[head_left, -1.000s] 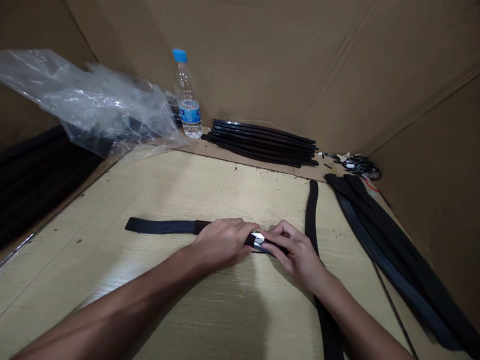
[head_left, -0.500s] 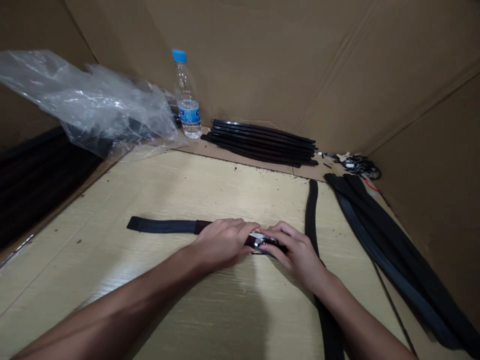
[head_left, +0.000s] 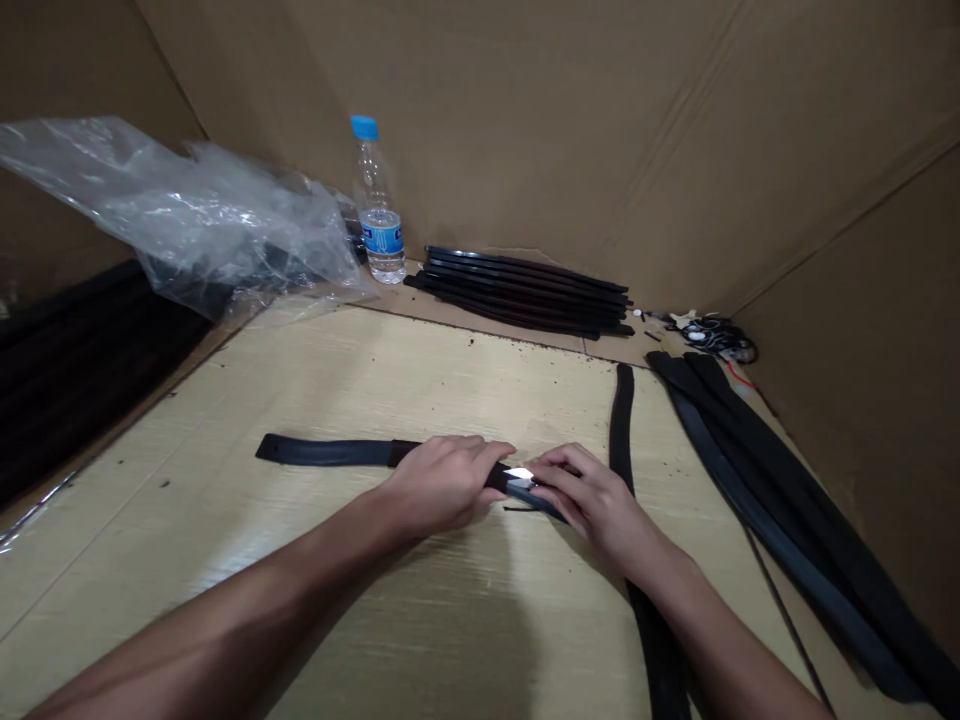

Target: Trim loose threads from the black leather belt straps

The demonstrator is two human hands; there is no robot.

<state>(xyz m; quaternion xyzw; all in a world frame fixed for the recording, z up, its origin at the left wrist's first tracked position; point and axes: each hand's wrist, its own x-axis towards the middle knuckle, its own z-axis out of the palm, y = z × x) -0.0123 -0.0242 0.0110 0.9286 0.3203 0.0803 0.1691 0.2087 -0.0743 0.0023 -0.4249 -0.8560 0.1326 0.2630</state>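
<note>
A black belt strap (head_left: pixel 322 452) lies flat across the pale wooden board (head_left: pixel 315 380), its free end pointing left. My left hand (head_left: pixel 442 482) is closed over the strap near its right end. My right hand (head_left: pixel 589 497) pinches a shiny metal buckle (head_left: pixel 519 475) at that same end, fingers curled around it. The two hands almost touch at the buckle. Part of the strap under both hands is hidden.
Another black strap (head_left: pixel 622 420) runs away from me just right of my right hand. Wider black straps (head_left: pixel 757 480) lie along the right cardboard wall. A stack of straps (head_left: pixel 525 290), a water bottle (head_left: pixel 377 205) and a crumpled clear plastic bag (head_left: pixel 187 225) sit at the back.
Both hands stay on the strap's buckle end; my right fingers have shifted slightly on the buckle. The view has tipped down a little.
</note>
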